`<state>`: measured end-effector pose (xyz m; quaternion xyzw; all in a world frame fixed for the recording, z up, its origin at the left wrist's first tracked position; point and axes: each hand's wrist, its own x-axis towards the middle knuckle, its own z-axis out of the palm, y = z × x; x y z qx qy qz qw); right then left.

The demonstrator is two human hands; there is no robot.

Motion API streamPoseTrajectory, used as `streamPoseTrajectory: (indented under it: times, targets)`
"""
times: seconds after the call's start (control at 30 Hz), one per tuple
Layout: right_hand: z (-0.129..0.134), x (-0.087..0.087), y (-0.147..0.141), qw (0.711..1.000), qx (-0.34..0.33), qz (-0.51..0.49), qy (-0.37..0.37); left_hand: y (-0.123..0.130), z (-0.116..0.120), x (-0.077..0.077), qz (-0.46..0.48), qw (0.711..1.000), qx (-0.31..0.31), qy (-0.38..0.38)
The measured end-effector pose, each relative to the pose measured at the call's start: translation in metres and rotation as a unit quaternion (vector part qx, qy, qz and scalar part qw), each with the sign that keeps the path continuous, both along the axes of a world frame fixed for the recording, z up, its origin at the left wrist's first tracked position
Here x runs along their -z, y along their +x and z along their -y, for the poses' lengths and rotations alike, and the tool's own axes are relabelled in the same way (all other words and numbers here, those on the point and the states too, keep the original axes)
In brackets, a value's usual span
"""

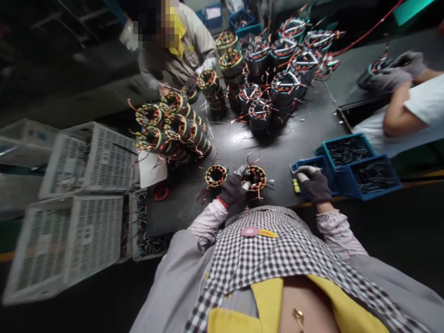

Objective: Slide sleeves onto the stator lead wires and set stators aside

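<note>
My left hand (236, 188), in a dark glove with pale fingertips, grips the near-left rim of a motor stator (258, 186) wound with copper wire. The stator stands on the dark table in front of my apron, with loose leads sticking out. A second wound stator (215, 175) stands just left of that hand. My right hand (315, 186), gloved alike, is at the near edge of a small blue bin (328, 164), its fingers bent together. Whatever they may hold is too small to make out. Beside it lies a yellow-handled tool (296, 186).
Stacked stators (176, 127) stand at the left; more with white ties (286, 85) fill the back. Blue bins of dark strips (376, 175) sit right. Red-handled scissors (160, 193) lie near white crates (97, 231). Co-workers work across (187, 41) and at right (409, 101).
</note>
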<state>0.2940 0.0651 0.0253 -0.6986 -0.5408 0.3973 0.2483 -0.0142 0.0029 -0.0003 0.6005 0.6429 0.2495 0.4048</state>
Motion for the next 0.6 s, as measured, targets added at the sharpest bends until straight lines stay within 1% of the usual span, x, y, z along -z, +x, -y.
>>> streamPoseTrajectory:
  times: [0.03,0.07,0.1,0.13,0.17,0.27,0.37,0.43,0.5,0.6]
  targets:
    - [-0.003,0.002,0.018,0.998,0.045,0.051,0.009,-0.001,0.002,0.001,-0.081,0.995,0.055,0.008]
    - [-0.005,0.003,0.035,0.993,0.077,0.087,0.004,0.0,0.004,0.001,-0.138,0.983,0.119,0.011]
    - [-0.007,0.004,0.049,0.989,0.096,0.111,-0.008,0.002,0.005,0.001,-0.175,0.968,0.177,0.014]
    - [-0.008,0.005,0.06,0.986,0.102,0.127,-0.021,0.007,0.006,0.001,-0.202,0.954,0.22,0.016]
    - [-0.01,0.006,0.069,0.985,0.099,0.138,-0.03,0.013,0.006,0.001,-0.224,0.944,0.242,0.015]
    - [-0.016,0.015,0.085,0.98,0.084,0.172,-0.043,0.036,-0.002,0.001,-0.273,0.93,0.245,-0.009]
    - [-0.021,0.029,0.091,0.971,0.087,0.21,-0.074,0.053,-0.013,0.002,-0.281,0.925,0.253,-0.035]
    - [-0.022,0.036,0.093,0.963,0.075,0.244,-0.092,0.059,-0.016,0.003,-0.279,0.925,0.255,-0.041]
    - [-0.022,0.042,0.095,0.955,0.052,0.272,-0.108,0.06,-0.016,0.004,-0.276,0.929,0.242,-0.044]
    - [-0.024,0.044,0.099,0.947,-0.001,0.301,-0.112,0.062,-0.014,0.005,-0.273,0.937,0.214,-0.047]
